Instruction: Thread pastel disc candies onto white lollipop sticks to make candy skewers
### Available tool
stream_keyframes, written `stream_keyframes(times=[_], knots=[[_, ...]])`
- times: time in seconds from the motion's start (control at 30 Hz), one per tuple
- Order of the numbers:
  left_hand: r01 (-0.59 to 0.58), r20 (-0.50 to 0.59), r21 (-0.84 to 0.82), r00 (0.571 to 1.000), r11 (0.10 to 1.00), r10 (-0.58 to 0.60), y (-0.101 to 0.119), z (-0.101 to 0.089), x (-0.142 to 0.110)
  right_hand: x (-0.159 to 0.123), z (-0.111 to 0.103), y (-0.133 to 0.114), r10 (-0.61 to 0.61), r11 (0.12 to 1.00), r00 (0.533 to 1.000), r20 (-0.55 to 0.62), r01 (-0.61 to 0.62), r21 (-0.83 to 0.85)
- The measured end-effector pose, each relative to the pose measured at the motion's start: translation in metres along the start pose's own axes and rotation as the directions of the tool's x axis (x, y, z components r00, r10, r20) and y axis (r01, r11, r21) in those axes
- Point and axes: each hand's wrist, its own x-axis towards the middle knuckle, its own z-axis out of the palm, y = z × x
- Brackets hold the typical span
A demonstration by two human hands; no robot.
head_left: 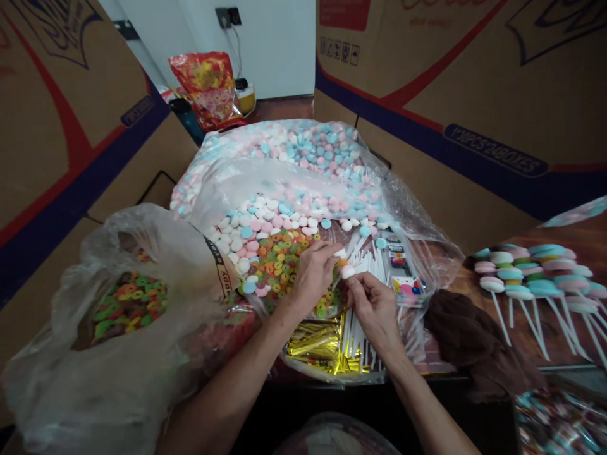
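Observation:
My left hand (313,273) and my right hand (372,306) meet over a heap of sweets. The left hand pinches a small stack of round candies (343,264), white and pink with an orange ring between. The right hand is closed on a thin white stick (355,285) that runs into that stack. Beneath them lie loose white sticks (367,262), colourful ring candies (279,259) and pastel white, pink and blue marshmallow discs (265,224), all on an open clear plastic bag (227,183).
A plastic bag of ring candies (128,303) stands at left. Gold twist ties (322,344) lie in front. Several finished candy skewers (531,278) lie at right beside a brown cloth (469,341). Big cardboard boxes (474,82) wall both sides.

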Motion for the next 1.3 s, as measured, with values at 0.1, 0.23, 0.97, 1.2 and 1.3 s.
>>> stream_keyframes(times=[0.1,0.23,0.97,1.2,1.3], knots=[[-0.002,0.032,-0.008,0.999,1.000,0.002,0.002,0.003,-0.004,0.000,-0.001,0.001,0.003,1.000,1.000,-0.011,-0.004,-0.012],[0.010,0.094,-0.044,0.996,0.999,-0.006,0.003,0.005,-0.011,0.002,-0.002,0.001,0.033,0.999,0.999,-0.016,-0.033,-0.012],[0.060,0.056,0.678,0.990,0.732,-0.133,-0.009,0.002,0.068,0.003,0.002,0.004,0.031,0.994,0.996,-0.083,-0.022,0.108],[-0.036,0.228,0.438,0.971,0.898,-0.072,-0.020,-0.020,0.059,0.003,0.001,0.008,0.032,0.999,0.994,-0.107,-0.029,0.035],[-0.106,0.257,0.410,0.966,0.906,-0.003,-0.019,-0.022,0.052,0.003,0.001,0.008,0.029,0.999,0.993,-0.114,-0.027,0.018]])
